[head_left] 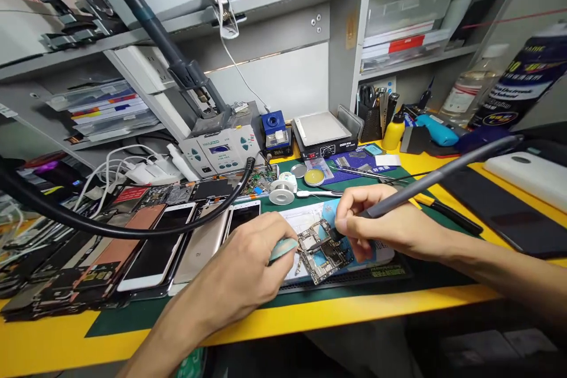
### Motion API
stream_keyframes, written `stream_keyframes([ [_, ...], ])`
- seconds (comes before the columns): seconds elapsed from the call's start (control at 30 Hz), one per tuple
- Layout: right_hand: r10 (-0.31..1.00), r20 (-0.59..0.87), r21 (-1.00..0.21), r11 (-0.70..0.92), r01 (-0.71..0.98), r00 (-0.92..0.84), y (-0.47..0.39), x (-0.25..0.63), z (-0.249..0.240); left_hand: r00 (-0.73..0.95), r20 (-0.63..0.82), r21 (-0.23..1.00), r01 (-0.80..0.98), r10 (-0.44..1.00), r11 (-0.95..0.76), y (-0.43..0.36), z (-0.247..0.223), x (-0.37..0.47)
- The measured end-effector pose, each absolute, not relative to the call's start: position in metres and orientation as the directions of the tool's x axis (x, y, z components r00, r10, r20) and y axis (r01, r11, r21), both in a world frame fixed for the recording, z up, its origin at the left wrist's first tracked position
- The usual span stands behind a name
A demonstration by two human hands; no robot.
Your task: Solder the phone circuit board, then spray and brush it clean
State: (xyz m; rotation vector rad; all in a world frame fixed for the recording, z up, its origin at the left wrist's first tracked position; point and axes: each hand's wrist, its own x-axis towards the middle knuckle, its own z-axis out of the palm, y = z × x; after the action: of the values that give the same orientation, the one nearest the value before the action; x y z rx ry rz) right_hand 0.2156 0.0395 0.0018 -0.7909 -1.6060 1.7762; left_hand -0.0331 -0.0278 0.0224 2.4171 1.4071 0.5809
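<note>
My left hand (254, 254) is closed around a teal tool (283, 249), most of it hidden by the fingers, at the left edge of a phone logic board (325, 260). My right hand (376, 218) grips a dark grey, pen-shaped soldering iron (425, 180) like a pencil. Its thin dark front end reaches over the upper part of the board; whether it touches cannot be made out. The board, with a cut-out in it, lies on a light blue and white surface (305, 212) between both hands.
Left of my hands lie phones (157, 248) and a stack of phone parts (53, 277). A solder spool (282, 190), flux tin (314, 177) and hot air station (221, 150) stand behind. Pliers (452, 215) and a dark phone (505, 209) are at right. A black hose (146, 231) arches across the left.
</note>
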Motion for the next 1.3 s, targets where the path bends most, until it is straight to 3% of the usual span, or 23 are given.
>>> stream_keyframes([
  [0.63,0.781,-0.041,-0.997,-0.075,-0.028,-0.623,0.047,0.215,0.0,0.471,0.35,0.341,0.741,0.81,-0.579,-0.031,-0.002,-0.034],
  [1.3,0.774,-0.035,-0.997,-0.071,-0.031,-0.632,0.048,0.217,-0.003,0.234,0.289,0.612,0.701,0.929,-0.366,-0.036,-0.006,-0.03],
])
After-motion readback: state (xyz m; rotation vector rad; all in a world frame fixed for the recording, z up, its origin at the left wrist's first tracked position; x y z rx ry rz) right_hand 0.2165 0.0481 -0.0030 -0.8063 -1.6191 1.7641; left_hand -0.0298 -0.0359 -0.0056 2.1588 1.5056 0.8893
